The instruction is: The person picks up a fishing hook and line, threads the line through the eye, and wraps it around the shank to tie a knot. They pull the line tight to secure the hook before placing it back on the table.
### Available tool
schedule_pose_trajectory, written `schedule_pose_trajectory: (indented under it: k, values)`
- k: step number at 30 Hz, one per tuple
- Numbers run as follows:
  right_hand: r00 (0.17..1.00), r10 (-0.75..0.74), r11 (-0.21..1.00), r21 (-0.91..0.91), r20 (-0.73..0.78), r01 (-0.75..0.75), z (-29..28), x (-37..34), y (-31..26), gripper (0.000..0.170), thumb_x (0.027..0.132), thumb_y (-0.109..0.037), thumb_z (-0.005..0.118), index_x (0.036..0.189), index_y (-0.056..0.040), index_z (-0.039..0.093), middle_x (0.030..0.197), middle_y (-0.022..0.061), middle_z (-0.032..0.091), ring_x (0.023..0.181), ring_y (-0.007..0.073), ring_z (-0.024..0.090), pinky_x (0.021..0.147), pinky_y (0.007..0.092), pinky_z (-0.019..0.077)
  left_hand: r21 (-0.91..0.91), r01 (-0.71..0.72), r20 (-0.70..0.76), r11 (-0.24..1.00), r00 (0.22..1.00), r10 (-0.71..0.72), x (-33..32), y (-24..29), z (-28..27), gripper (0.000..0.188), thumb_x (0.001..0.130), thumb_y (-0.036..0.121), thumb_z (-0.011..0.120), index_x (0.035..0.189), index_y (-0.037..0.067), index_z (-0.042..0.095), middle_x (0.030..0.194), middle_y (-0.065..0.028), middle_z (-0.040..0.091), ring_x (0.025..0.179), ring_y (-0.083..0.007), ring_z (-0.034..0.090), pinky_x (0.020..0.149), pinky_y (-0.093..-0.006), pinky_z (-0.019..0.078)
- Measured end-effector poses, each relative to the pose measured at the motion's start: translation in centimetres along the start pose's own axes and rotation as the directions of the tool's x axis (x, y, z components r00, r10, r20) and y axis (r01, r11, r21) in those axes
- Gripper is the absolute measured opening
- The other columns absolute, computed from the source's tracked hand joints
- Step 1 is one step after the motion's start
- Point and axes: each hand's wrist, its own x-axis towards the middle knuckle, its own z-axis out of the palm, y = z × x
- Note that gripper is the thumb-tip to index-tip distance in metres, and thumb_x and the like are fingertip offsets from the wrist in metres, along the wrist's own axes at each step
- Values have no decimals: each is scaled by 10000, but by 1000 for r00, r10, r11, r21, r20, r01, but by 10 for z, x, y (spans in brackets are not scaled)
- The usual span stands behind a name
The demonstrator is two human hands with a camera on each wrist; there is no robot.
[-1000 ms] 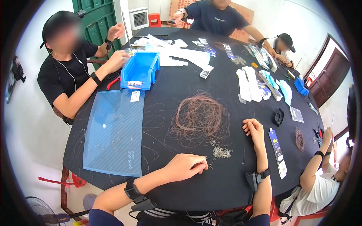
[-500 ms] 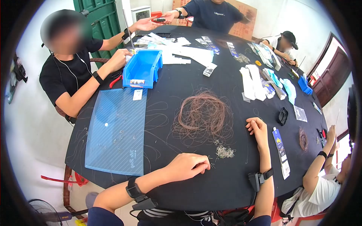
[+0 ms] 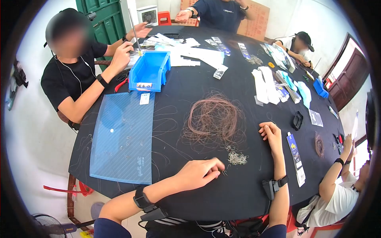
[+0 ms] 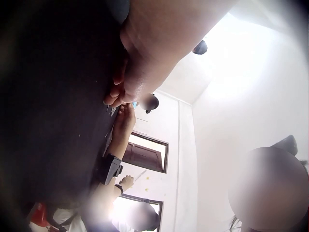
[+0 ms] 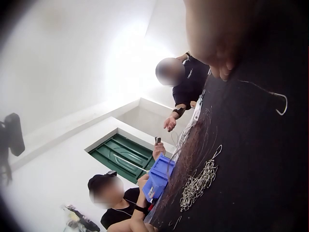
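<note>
My left hand point(image 3: 198, 173) is beside a pile of small metal hooks point(image 3: 237, 158), index finger extended towards it, thumb below; no held thing shows. A few loose hooks point(image 3: 225, 172) lie near its fingertips. To the right of the pile, my right hand point(image 3: 272, 137) rests on the table with fingers loosely bent and nothing visible in them. In the right wrist view a single hook point(image 5: 283, 106) with a thin line lies near that hand point(image 5: 219, 43). A tangled bundle of reddish-brown line point(image 3: 214, 119) lies beyond the pile.
A blue translucent file bag point(image 3: 121, 139) lies at left, below a blue bin point(image 3: 150, 73). Right of my right hand are a printed packet point(image 3: 295, 158) and a black tray point(image 3: 297, 120). White strips point(image 3: 266, 85) lie farther back. Several people sit around the table.
My left index finger has stretched out towards the hooks; my right hand keeps its pose. Across the table, a dark object has passed from one person's hand to the person at left.
</note>
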Motion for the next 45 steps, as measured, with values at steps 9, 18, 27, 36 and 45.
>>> schedule_pose_trajectory:
  k: [9,18,27,36,45]
  values:
    - [995,-73,975,-207,75,87,3,-3,-8,172,885,-102,593,1019,-45,684,797,-18,644,686,46,534,626,218,428,358,121,-106,926,990,-88,-3,5,-3,452,902,178,602,1331,84,495,681,-97,647,565,-242,632,556,-345,499]
    - [992,-119,963,-239,48,127,4,-5,-8,124,873,-105,618,950,-23,671,781,-12,641,686,57,544,643,227,442,420,-154,-35,894,982,186,-4,-1,-4,350,875,160,621,1226,169,620,798,-69,686,619,-217,652,552,-319,516]
    - [994,-90,965,-240,64,103,4,-3,-6,123,885,-86,591,939,-11,672,795,2,649,726,62,568,679,227,448,438,-162,2,884,984,180,-4,-1,-4,326,875,150,621,1199,178,631,831,-54,690,638,-212,659,551,-305,522]
    - [992,-100,957,-267,74,117,4,-3,-8,128,896,-66,564,937,-1,666,802,8,645,744,73,572,700,228,448,434,-187,-19,881,976,217,-5,-6,0,323,881,168,618,1204,175,612,811,-55,678,649,-231,659,548,-319,517]
    - [993,-88,979,-179,79,101,-3,-15,-9,152,927,-95,538,929,-11,665,797,-2,618,732,65,550,659,208,417,401,-179,-33,898,977,209,-4,-10,2,282,894,188,598,1175,164,602,814,-45,665,696,-228,667,569,-330,529]
